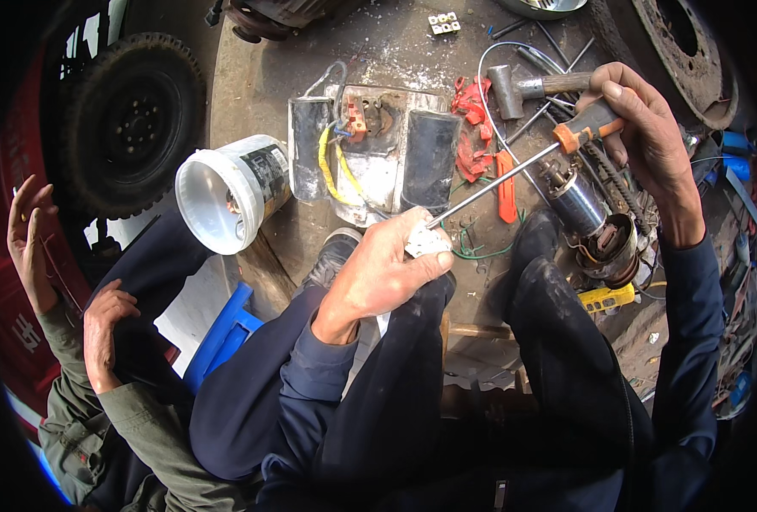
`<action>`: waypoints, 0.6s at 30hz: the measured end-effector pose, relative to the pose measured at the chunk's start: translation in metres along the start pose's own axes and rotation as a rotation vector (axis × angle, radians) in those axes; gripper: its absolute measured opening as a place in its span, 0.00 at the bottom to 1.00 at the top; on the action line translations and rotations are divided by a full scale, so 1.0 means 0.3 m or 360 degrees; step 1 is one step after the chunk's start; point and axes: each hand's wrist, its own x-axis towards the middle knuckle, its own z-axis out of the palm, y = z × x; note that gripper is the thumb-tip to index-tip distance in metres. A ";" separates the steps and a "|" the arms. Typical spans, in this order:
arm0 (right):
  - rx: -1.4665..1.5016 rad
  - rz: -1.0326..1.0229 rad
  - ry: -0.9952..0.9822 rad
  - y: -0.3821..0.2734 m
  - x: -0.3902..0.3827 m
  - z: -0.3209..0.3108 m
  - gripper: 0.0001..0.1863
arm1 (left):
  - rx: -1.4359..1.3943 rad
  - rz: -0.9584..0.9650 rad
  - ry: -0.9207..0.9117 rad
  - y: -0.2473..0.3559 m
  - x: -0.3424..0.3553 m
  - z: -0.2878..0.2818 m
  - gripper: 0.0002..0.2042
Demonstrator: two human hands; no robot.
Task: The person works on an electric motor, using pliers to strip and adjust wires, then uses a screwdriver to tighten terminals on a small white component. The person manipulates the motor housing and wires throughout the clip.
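My left hand [378, 277] grips a small white block [428, 242] between thumb and fingers, above my knee. In my right hand [656, 141] is a screwdriver [515, 173] with an orange and black handle, its shaft slanting down to the left. The tip meets the white block; exactly where it sits is hidden by my fingers. Just beyond my left hand lies a worn metal housing [378, 158] with black sides, an orange-red part [355, 119] and yellow-sleeved wires [325, 162].
A white bucket [218, 200] tilts at the left. Right of the housing are a hammer [506, 92], red scraps [472, 128], a red-handled tool [506, 188] and a cylindrical motor [576, 200]. Another white block [444, 23] lies farther back. A co-worker's hands [105, 328] are at the left.
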 end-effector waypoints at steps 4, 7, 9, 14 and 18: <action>0.0144 -0.0176 0.0146 0.009 0.000 0.018 0.16 | -0.0109 0.0009 0.0007 0.003 0.001 0.001 0.13; 0.0392 -0.0229 -0.0279 0.027 0.004 -0.021 0.14 | -0.0132 -0.0005 -0.0011 0.004 0.004 -0.004 0.13; 0.0336 -0.0093 -0.0233 0.045 0.005 -0.048 0.12 | -0.0121 0.0004 -0.0008 0.003 0.005 -0.009 0.12; 0.0330 -0.0128 -0.0104 0.064 0.013 -0.051 0.12 | -0.0238 0.0048 0.0007 -0.002 0.004 -0.016 0.11; 0.0522 -0.0058 -0.0371 0.039 0.006 -0.020 0.13 | -0.0243 0.0057 -0.0008 -0.008 0.007 -0.016 0.11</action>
